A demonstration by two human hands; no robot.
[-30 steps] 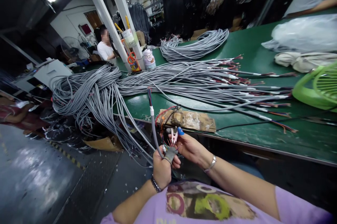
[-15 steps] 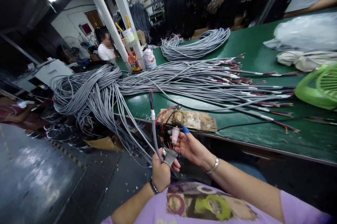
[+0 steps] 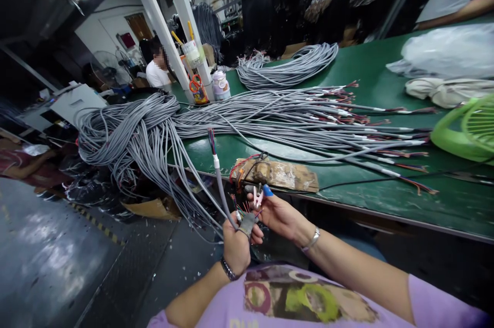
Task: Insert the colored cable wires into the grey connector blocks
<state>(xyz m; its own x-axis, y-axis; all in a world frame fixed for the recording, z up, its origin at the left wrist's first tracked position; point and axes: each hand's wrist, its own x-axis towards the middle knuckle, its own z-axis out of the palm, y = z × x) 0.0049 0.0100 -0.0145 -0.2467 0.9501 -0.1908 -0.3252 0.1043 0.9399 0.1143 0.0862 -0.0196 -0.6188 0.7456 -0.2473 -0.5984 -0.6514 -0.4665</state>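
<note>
My left hand (image 3: 235, 248) is closed around the end of a grey cable (image 3: 220, 184), with grey wrapping on the thumb. The cable stands up from the fist, and its stripped end shows a white band and coloured cores. Thin coloured wires (image 3: 246, 208) fan out above the left thumb. My right hand (image 3: 281, 217), a blue cover on its thumb, pinches a small pink clip (image 3: 258, 197) close to these wires. Whether the clip touches a wire, I cannot make out. Behind both hands, a taped piece of cardboard (image 3: 287, 174) with red and black leads lies on the table edge.
A long bundle of grey cables (image 3: 247, 117) spreads over the green table (image 3: 370, 73), its left part hanging off the edge. A coiled bundle (image 3: 289, 68) lies behind. On the right are a green fan (image 3: 469, 130) and a plastic bag (image 3: 451, 50). Scissors (image 3: 196, 86) stand by the post.
The raised cable end has swung left with my left hand. The pink clip has turned in my right fingers, so its two arms now show, and sits nearly in the same place.
</note>
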